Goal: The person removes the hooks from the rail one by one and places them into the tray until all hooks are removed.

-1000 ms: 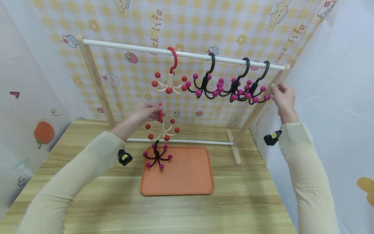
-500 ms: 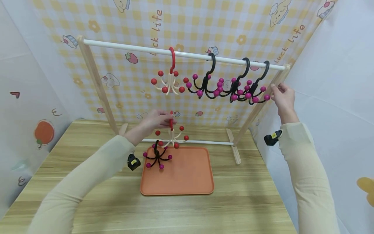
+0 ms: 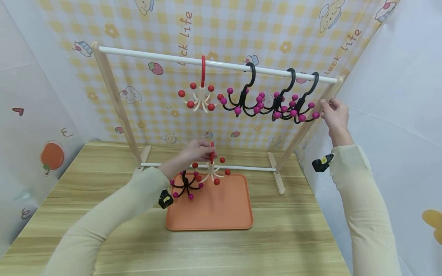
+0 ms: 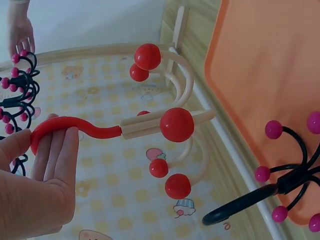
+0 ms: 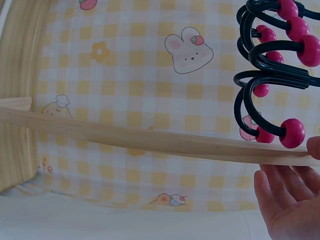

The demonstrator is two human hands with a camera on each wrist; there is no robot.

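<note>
My left hand (image 3: 198, 150) pinches the red hook of a cream claw hanger (image 4: 145, 125) with red ball tips, between thumb and fingers. It hangs over the back of the orange tray (image 3: 221, 214). A black claw hanger (image 3: 186, 183) with magenta balls stands on the tray's left side, just beside it. My right hand (image 3: 335, 117) grips the right wooden post (image 5: 150, 142) of a rack, thumb on one side and fingers on the other. From the white rail (image 3: 152, 56) hang another red-and-cream hanger (image 3: 201, 97) and several black ones, such as a black hanger (image 3: 243, 99) near the middle.
The rack's left post (image 3: 115, 96) and lower white bar (image 3: 248, 168) stand behind the tray on a wooden table (image 3: 286, 234). A yellow checked cloth (image 3: 148, 30) backs the rack, with white sheets at both sides.
My left hand has moved right and down with the red-and-cream hanger, from left of the tray to over its back part. The hanging red-and-cream hanger has turned. My right hand stays put.
</note>
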